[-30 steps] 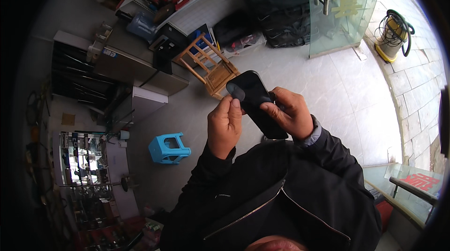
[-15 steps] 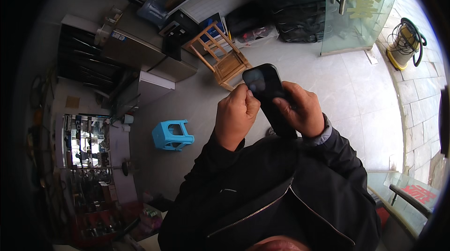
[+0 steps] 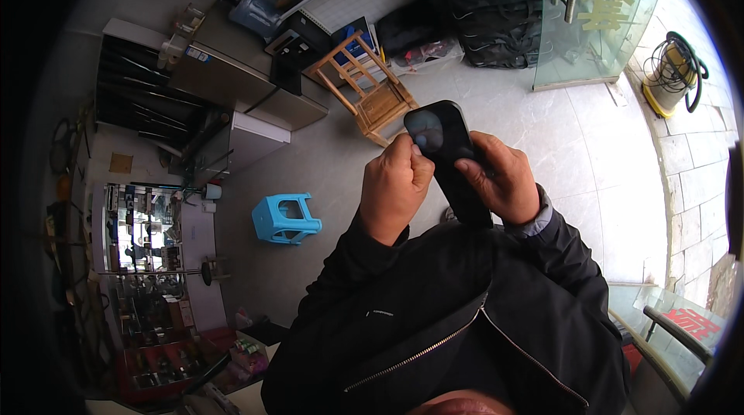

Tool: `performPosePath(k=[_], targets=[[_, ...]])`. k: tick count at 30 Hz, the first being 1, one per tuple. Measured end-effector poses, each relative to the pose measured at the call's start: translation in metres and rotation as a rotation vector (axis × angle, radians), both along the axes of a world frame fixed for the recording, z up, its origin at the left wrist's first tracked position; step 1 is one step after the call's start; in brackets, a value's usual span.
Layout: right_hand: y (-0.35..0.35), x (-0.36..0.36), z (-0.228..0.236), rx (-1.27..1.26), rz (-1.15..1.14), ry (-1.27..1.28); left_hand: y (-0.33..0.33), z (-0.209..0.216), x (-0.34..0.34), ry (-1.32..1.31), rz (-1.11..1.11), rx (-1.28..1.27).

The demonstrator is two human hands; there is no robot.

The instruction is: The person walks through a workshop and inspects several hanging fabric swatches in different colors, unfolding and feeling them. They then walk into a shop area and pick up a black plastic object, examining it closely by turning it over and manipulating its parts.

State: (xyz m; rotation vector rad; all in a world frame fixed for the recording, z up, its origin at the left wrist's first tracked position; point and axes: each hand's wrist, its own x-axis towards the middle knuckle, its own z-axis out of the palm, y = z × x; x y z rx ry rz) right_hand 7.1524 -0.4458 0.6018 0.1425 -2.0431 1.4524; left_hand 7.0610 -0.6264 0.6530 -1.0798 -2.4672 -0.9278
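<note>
A long black object [image 3: 443, 134] with a rounded, glossy upper end is held up in front of my chest; its exact kind does not show. My right hand [image 3: 505, 182] is closed around its right side, the thumb lying on the near face. My left hand [image 3: 394, 192] is curled into a fist, its thumb and bent forefinger against the object's left edge near the glossy end. Whatever may be inside that fist is hidden.
Beyond my hands stands a wooden chair [image 3: 380, 101], and to the left a blue plastic stool [image 3: 285, 219]. Black bags [image 3: 496, 16] lie beside the glass door [image 3: 577, 43]. Outside is a yellow vacuum cleaner [image 3: 670, 78]. A glass display case [image 3: 143, 229] lines the left side.
Both hands and the black object stay nearly where they were, shifted slightly to the right in view. The glossy end is tilted a little differently. The grip looks the same.
</note>
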Motion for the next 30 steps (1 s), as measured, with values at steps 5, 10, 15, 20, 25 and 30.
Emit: performPosePath(k=[5,10,15,20,25,30], targets=[[-0.005,0.004,0.003,0.101,-0.068,0.049,0.004,0.001,0.001,0.006,0.013,0.009],[-0.004,-0.001,0.005,0.260,-0.091,0.231,0.006,0.005,0.002,-0.064,0.007,0.041],[-0.003,-0.002,0.002,0.332,-0.099,0.264,0.004,0.008,-0.001,-0.096,0.025,-0.028],[-0.004,-0.004,0.002,0.259,-0.078,0.243,0.008,0.008,-0.004,-0.068,-0.007,0.044],[-0.006,-0.004,0.002,0.175,-0.063,0.158,0.011,0.009,-0.003,-0.052,0.035,0.070],[-0.003,-0.006,-0.006,0.166,-0.087,0.101,0.013,0.010,-0.006,-0.021,0.055,0.082]])
